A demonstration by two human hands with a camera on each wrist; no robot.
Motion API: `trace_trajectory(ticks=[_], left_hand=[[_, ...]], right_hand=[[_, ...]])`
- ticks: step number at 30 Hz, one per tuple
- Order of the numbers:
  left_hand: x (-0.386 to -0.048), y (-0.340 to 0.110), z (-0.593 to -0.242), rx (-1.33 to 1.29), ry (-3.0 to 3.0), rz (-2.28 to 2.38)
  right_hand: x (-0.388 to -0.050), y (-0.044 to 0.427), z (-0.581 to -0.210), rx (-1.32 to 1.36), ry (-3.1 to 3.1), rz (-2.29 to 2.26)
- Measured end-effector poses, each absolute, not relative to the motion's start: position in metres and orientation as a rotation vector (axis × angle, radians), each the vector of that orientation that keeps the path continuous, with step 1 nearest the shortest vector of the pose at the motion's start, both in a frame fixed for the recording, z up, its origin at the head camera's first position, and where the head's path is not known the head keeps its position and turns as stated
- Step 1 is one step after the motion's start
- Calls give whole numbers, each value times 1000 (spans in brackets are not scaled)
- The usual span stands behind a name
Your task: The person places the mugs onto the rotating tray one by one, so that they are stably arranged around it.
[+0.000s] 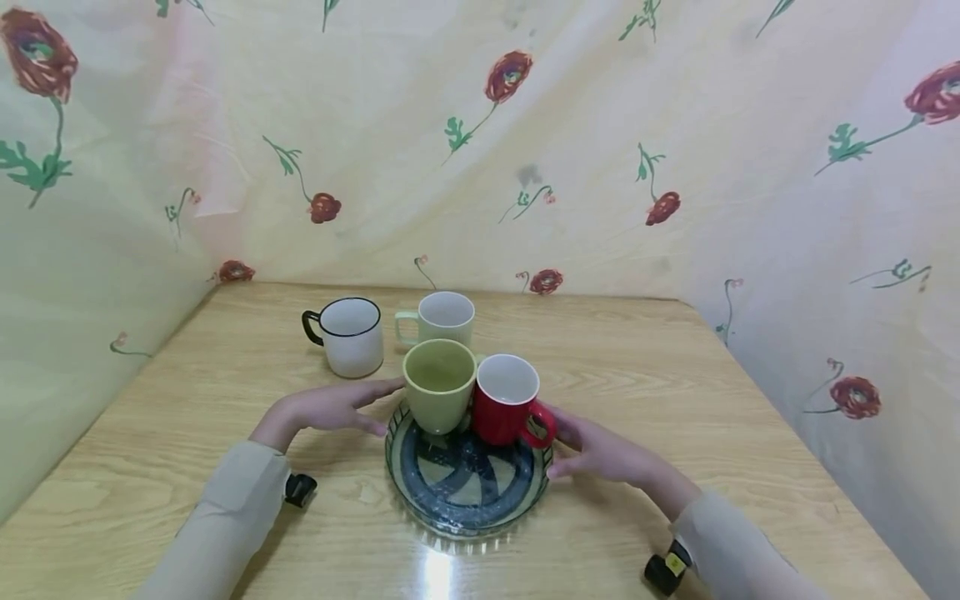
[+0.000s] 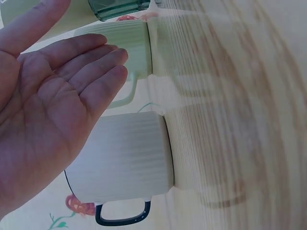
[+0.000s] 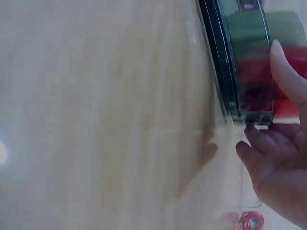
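A round glass dish [image 1: 468,500] with a blue swirl pattern stands on the table. At its back part are a yellow-green mug [image 1: 438,408] and a red mug [image 1: 498,417] with a white inside, side by side. My left hand [image 1: 333,406] is at the dish's left edge, fingers extended towards the yellow-green mug; in the left wrist view its palm [image 2: 48,105] shows nothing in it. On the opposite side is my right hand [image 1: 603,452], spread beside the rim and the red handle. Its thumb overlaps the glass wall [image 3: 249,72] in the right wrist view; contact is unclear.
Behind the dish stands a pale green mug [image 1: 447,321], its handle to the left. Further left is a white mug [image 1: 352,346] with a black rim and handle. A flowered cloth [image 1: 420,167] hangs behind the wooden table [image 1: 630,358].
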State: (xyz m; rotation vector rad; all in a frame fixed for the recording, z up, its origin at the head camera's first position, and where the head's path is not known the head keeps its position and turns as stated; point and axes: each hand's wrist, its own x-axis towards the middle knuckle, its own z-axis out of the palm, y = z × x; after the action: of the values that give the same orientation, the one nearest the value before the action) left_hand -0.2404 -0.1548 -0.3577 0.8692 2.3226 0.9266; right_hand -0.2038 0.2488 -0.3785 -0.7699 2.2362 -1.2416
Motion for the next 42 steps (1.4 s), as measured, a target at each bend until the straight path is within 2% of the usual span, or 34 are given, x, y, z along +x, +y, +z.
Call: trace_trajectory(ticks=[7,17,29,37,42], left_hand=[[-239,-161,-357,869,2360,923],[-242,-170,-330,935,2434,933],[-246,-206,-308,888,2527,1033],[-251,-226,-311,808,2555,1049],[-256,-241,-315,652,2581,940]], right_hand=[[-191,245,-386,-754,2284,-1314],[-171,241,-383,-720,2444,-1260],[-166,237,-382,-765,2475,-1195],[-164,239,-382,-760,2454,-1192],[-165,239,-379,-821,2474,-1153]])
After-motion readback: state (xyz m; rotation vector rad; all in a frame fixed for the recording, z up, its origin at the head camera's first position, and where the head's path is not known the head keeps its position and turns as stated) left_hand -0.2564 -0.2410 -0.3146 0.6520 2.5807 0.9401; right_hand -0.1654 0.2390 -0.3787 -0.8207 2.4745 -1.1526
